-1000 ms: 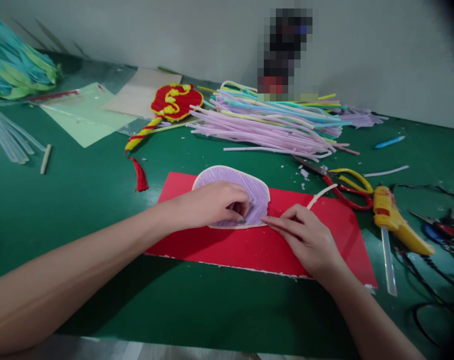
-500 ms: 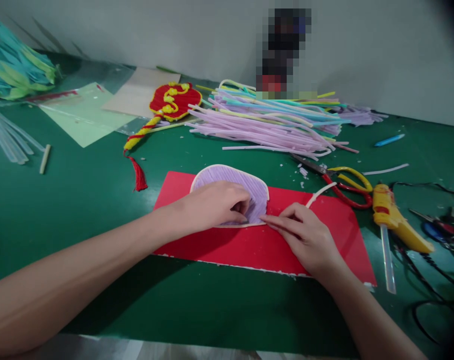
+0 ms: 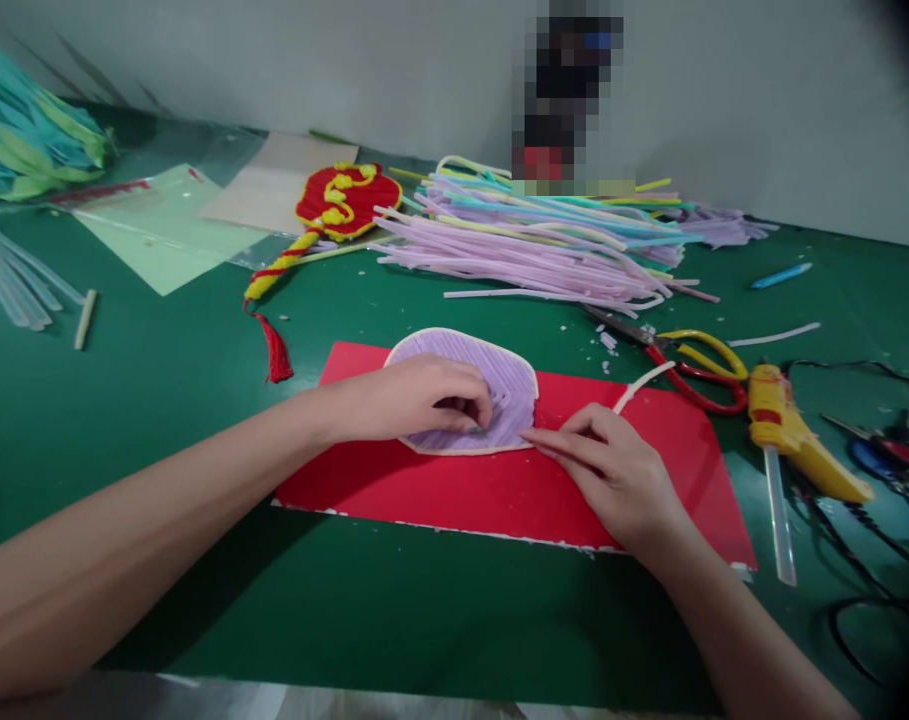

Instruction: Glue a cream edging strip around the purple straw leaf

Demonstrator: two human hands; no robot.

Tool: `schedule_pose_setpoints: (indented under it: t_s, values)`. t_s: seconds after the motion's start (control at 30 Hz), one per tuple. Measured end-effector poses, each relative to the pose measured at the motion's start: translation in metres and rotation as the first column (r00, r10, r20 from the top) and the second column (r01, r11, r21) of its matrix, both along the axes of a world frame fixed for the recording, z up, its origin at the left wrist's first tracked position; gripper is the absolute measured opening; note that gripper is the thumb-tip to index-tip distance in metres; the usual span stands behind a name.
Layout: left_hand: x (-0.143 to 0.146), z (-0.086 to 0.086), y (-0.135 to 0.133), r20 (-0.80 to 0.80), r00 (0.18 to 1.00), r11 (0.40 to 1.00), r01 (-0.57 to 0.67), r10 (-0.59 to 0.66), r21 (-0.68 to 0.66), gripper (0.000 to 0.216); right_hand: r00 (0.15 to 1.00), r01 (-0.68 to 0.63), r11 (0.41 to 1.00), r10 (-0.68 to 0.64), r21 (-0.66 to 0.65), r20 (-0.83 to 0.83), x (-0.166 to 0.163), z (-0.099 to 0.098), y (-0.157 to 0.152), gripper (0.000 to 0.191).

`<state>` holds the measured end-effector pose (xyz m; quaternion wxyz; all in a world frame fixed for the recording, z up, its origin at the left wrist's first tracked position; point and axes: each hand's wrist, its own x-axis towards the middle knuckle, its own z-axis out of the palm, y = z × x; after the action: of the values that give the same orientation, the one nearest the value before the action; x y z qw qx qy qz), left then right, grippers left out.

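Observation:
A rounded purple panel [image 3: 454, 345] of closely laid pipe cleaners lies on a red board [image 3: 439, 490]. A cream pipe cleaner [image 3: 644, 387] runs along its rim, and the loose end sticks up behind my right hand. My left hand [image 3: 439, 395] rests over the panel's middle with its fingers curled in; what they hold, if anything, is hidden. At the panel's lower right corner, my right hand [image 3: 611, 470] pinches the cream pipe cleaner between thumb and fingers.
Scissors [image 3: 698, 375] and a yellow glue gun [image 3: 791, 430] with cables lie at right. Behind are a bundle of coloured pipe cleaners [image 3: 529, 250] and a red fan-shaped ornament [image 3: 349, 200] with a tassel. Clear glue sticks [image 3: 19, 280] sit at left.
My left hand has drawn back slightly left and up from the panel's lower edge, uncovering more of that edge. My right hand keeps its pinch at the corner.

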<state>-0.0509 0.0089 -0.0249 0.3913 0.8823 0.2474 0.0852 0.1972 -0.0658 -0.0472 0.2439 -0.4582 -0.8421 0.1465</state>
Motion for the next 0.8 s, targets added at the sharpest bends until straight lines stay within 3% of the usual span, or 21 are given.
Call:
schedule_pose_setpoints:
  t_s: [0.23,0.8]
  values:
    - [-0.0056,0.0033,0.0003,-0.032,0.998,0.999,0.050,-0.051,-0.023,0.017,1.000,0.014,1.000,-0.014,0.000,-0.014,0.0001,0.0004,0.0003,0.031]
    - [-0.0064,0.0074,0.0026,-0.028,0.999,0.993,0.036,-0.040,-0.113,0.021,1.000,-0.009,1.000,0.009,0.029,-0.011,-0.0008,0.0024,0.0014,0.032]
